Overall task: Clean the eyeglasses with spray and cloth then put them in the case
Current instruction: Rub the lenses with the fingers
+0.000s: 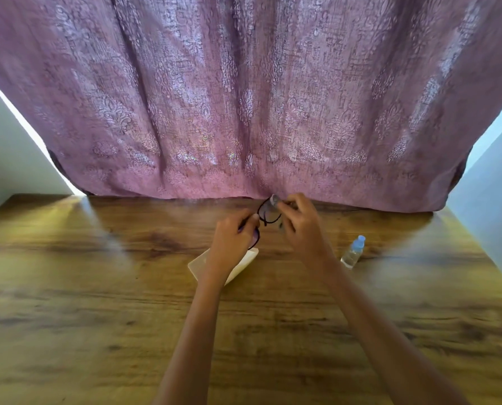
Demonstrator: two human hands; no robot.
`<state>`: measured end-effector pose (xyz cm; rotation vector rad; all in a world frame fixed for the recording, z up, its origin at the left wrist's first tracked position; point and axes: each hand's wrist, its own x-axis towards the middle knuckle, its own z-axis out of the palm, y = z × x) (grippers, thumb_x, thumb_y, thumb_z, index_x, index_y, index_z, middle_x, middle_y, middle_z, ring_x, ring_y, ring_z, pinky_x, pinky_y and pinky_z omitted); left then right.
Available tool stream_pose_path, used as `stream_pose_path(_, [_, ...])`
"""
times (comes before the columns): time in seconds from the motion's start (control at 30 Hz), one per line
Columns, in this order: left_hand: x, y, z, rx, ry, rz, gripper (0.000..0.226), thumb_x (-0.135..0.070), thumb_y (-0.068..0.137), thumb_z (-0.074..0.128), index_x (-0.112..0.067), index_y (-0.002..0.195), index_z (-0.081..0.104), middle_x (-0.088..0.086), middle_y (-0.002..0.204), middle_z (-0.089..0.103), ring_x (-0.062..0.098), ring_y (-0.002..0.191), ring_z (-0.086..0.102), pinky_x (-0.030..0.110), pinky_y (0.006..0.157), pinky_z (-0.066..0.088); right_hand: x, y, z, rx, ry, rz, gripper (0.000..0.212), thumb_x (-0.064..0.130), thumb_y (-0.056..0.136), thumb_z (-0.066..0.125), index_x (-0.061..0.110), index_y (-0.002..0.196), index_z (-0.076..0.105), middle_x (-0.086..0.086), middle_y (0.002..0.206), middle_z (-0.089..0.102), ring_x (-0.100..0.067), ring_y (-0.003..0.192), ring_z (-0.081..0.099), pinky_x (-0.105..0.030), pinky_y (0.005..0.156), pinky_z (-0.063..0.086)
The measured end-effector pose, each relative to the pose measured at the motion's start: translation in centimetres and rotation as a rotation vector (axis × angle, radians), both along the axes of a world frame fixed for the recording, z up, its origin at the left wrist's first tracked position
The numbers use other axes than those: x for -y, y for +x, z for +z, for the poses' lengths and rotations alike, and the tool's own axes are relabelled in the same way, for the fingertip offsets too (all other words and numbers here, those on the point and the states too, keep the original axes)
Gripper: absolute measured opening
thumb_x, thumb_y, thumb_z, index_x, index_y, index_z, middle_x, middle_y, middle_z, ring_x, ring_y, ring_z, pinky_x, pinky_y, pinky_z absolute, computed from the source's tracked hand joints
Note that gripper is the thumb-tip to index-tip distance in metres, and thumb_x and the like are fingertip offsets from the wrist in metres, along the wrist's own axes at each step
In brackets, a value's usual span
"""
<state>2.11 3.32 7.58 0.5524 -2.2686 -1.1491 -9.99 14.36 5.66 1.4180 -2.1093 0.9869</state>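
A person holds black-framed eyeglasses (266,216) in the air just beyond a cream case (245,264) that lies open-side up on a wooden table (97,287). The left hand (232,244), directly above the case and hiding its middle, has its fingers curled round one lens rim, with the thumb pressed on the frame's top. The right hand (301,223), above and to the right of the case, pinches a small grey cloth (274,199) against the other lens, fingers bunched together. A clear spray bottle (353,252) with a pale blue cap sits to the right of the case, well apart from it; whether it stands or lies cannot be told. Beyond the case, the table's far edge meets the hem of a mauve patterned curtain (244,97), close behind the glasses. Broad stretches of wood grain run left of the case and back toward the person.
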Motion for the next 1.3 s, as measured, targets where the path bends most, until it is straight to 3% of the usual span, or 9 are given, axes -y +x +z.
stream_pose_path(0.07, [0.1,0.0,-0.1,-0.010,-0.010,0.013,0.026,-0.013,0.096,0.048,0.001,0.077,0.060,0.021,0.072,0.065,0.029,0.063,0.053,0.044,0.064,0.042,-0.3,-0.7,0.0,0.076,-0.038,-0.044,0.030,-0.013,0.082,0.060,-0.007,0.111,0.065,-0.018,0.099,0.057,-0.026,0.081,0.059,-0.026,0.075,0.049])
stream_pose_path(0.27, [0.2,0.0,0.2,-0.058,0.045,0.029,0.024,-0.011,0.095,0.051,-0.002,0.077,0.064,0.004,0.070,0.064,0.001,0.058,0.049,0.017,0.058,0.036,-2.4,-1.2,-3.7,0.298,0.063,-0.113,0.024,-0.007,0.087,0.056,-0.003,0.108,0.067,-0.012,0.096,0.057,-0.020,0.073,0.057,-0.015,0.069,0.038])
stream_pose_path(0.5, [-0.1,-0.2,0.1,-0.101,0.306,-0.014,0.024,-0.011,0.096,0.049,0.000,0.083,0.066,0.008,0.080,0.067,0.003,0.069,0.055,0.006,0.061,0.039,-5.0,0.0,-8.2,0.437,0.386,-0.224,0.011,0.008,0.090,0.057,0.010,0.099,0.064,-0.002,0.095,0.061,-0.009,0.076,0.055,-0.011,0.060,0.032])
stream_pose_path(0.67, [-0.2,0.1,0.2,-0.129,0.463,-0.091,0.025,-0.010,0.097,0.047,0.000,0.081,0.065,0.005,0.078,0.066,0.008,0.076,0.058,0.018,0.073,0.043,-5.3,0.0,-7.9,0.431,0.532,-0.225,0.016,0.021,0.091,0.061,0.013,0.102,0.069,-0.001,0.101,0.062,-0.010,0.084,0.054,-0.018,0.073,0.038])
stream_pose_path(0.77, [-0.1,0.1,-0.1,-0.098,0.523,-0.121,0.025,-0.014,0.097,0.047,-0.007,0.080,0.064,0.000,0.077,0.066,0.000,0.070,0.059,0.020,0.068,0.044,-4.2,0.0,-5.5,0.543,0.346,-0.200,0.021,0.027,0.093,0.058,0.012,0.102,0.070,-0.002,0.096,0.064,-0.010,0.082,0.055,-0.016,0.070,0.040])
stream_pose_path(0.9, [-0.1,-0.1,-0.5,-0.058,0.544,-0.140,0.026,-0.016,0.097,0.048,-0.013,0.078,0.067,0.000,0.082,0.068,-0.002,0.072,0.060,0.011,0.065,0.044,-2.6,0.1,-0.7,1.328,-0.187,0.057,0.029,0.040,0.087,0.063,0.015,0.099,0.072,-0.003,0.089,0.073,-0.015,0.082,0.067,-0.023,0.074,0.053])
stream_pose_path(1.0, [-0.2,0.0,-0.6,-0.040,0.539,-0.132,0.026,-0.016,0.097,0.050,-0.017,0.079,0.070,-0.005,0.082,0.070,-0.003,0.077,0.062,0.008,0.069,0.044,-1.5,-0.3,2.1,1.664,-0.463,0.278,0.028,0.033,0.078,0.069,0.010,0.094,0.073,-0.003,0.084,0.073,-0.010,0.073,0.067,-0.022,0.061,0.054])
stream_pose_path(1.17, [-0.2,-0.1,-0.9,0.004,0.508,-0.119,0.020,-0.011,0.096,0.051,-0.010,0.094,0.070,0.004,0.095,0.072,0.014,0.096,0.065,0.017,0.081,0.052,-0.3,-0.4,3.5,1.801,-0.554,0.308,0.009,0.018,0.077,0.071,0.014,0.071,0.077,-0.003,0.075,0.073,-0.008,0.066,0.067,-0.018,0.055,0.053])
stream_pose_path(1.3, [0.3,-0.2,-0.6,0.039,0.284,-0.039,0.025,-0.013,0.095,0.054,-0.009,0.117,0.065,0.007,0.114,0.069,0.017,0.110,0.062,0.038,0.101,0.046,-0.1,-0.2,2.9,1.633,-0.429,0.279,0.006,0.014,0.083,0.069,0.011,0.084,0.074,-0.003,0.078,0.074,-0.009,0.068,0.066,-0.016,0.056,0.051])
